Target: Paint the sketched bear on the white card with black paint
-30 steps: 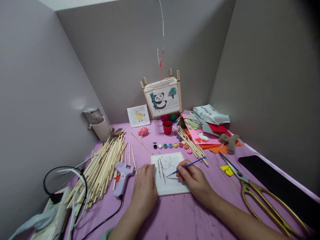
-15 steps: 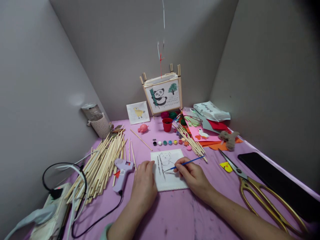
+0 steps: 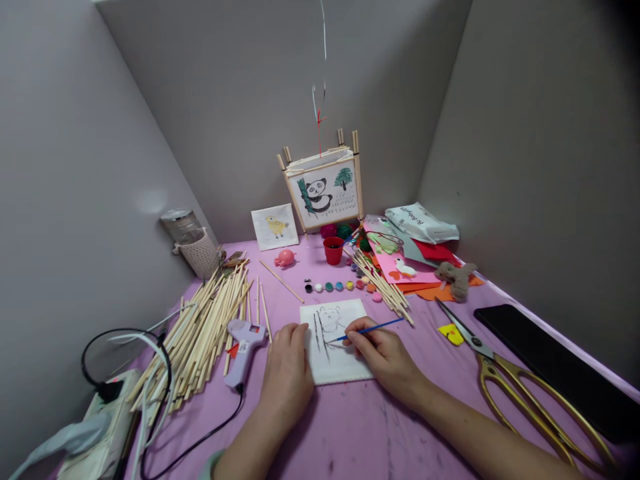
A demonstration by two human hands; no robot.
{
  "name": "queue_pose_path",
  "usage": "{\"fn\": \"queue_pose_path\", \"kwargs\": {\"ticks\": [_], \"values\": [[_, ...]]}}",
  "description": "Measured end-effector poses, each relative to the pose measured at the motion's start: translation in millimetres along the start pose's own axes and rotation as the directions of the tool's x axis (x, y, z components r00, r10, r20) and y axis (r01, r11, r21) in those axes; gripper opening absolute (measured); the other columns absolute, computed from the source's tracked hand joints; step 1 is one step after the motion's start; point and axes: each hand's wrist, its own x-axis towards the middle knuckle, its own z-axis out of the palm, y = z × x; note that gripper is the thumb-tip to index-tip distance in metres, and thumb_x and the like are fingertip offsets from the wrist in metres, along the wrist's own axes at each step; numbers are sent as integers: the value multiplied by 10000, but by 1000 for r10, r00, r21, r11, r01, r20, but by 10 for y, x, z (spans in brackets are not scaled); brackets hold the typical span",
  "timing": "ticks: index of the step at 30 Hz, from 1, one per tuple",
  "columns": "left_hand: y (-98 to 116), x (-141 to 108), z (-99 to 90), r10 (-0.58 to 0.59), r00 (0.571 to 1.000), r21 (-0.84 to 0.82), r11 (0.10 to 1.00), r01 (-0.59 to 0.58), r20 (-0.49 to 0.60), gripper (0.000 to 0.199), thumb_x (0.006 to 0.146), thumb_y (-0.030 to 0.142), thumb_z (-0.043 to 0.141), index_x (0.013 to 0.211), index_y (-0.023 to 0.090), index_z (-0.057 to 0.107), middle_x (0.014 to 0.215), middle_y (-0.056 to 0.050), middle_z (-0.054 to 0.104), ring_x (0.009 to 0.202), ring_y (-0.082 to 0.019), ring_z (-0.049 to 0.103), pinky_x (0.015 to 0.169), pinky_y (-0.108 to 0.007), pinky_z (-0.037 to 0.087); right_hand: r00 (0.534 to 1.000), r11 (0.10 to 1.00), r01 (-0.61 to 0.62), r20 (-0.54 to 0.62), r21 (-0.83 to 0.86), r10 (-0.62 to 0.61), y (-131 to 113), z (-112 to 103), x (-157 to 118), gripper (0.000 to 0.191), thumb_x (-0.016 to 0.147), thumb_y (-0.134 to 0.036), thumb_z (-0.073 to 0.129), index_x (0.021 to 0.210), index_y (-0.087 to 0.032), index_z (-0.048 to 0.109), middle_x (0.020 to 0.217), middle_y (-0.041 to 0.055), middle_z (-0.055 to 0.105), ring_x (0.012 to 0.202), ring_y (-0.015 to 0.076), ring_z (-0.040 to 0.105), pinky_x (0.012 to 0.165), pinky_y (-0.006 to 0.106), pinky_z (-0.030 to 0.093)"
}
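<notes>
My right hand (image 3: pixel 383 353) is closed around a thin blue paintbrush (image 3: pixel 375 327), its tip touching a white square canvas (image 3: pixel 340 363) just below a faint bear-like outline. Dark vertical strokes stand to the left of that outline. At the canvas's left edge rests my left hand (image 3: pixel 287 367), its fingers lying together along the border and holding the canvas. Beyond the canvas runs a row of small paint pots (image 3: pixel 339 286), with a red cup (image 3: pixel 333 251) of dark liquid behind it.
Wooden sticks (image 3: pixel 210 333) and a lilac glue gun (image 3: pixel 243 347) lie left, near a power strip (image 3: pixel 105 427) with cables. Gold-handled scissors (image 3: pixel 520 387) and a black phone-like slab (image 3: pixel 550 367) lie right. A panda lantern (image 3: pixel 325 190) hangs behind.
The brush and my right hand have shifted very slightly left, with the brush tip still near the same strokes. My left hand keeps its place on the canvas.
</notes>
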Motion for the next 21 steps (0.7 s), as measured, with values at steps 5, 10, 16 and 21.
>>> {"fn": "queue_pose_path", "kwargs": {"ticks": [5,10,16,21], "values": [[2,-1,2,5,1000,-1,1000,-5,2,449,786,54,398,1218,133,493,1179,-135,528,1104,-245,486,921,-435,445,1000,1000,7,14,-3,-7,-22,4,-2,272,923,-376,476,795,-185,620,782,13,624,596,118,512,560,242,400],[29,-6,-7,0,1000,-11,1000,0,-23,442,789,41,390,1208,138,494,1166,-131,530,1097,-242,489,918,-440,446,1000,1000,6,-1,-5,-6,-7,11,-5,274,924,-390,475,797,-187,608,760,9,621,596,119,521,561,239,404],[29,-5,-2,4,1000,-12,1000,-4,-30,438,784,45,400,1197,154,499,1146,-118,536,1089,-238,500,921,-430,448,1000,1000,-1,-18,-10,1,-20,-9,-7,269,926,-396,458,804,-190,581,713,6,618,603,130,547,581,244,426],[28,-6,0,12,999,-1,1000,-12,-32,444,776,40,403,1201,127,498,1151,-137,535,1081,-250,499,911,-438,451,999,1000,-9,-39,1,10,-22,-12,-21,256,927,-397,462,799,-198,559,678,-6,599,612,135,550,599,249,426]]}}
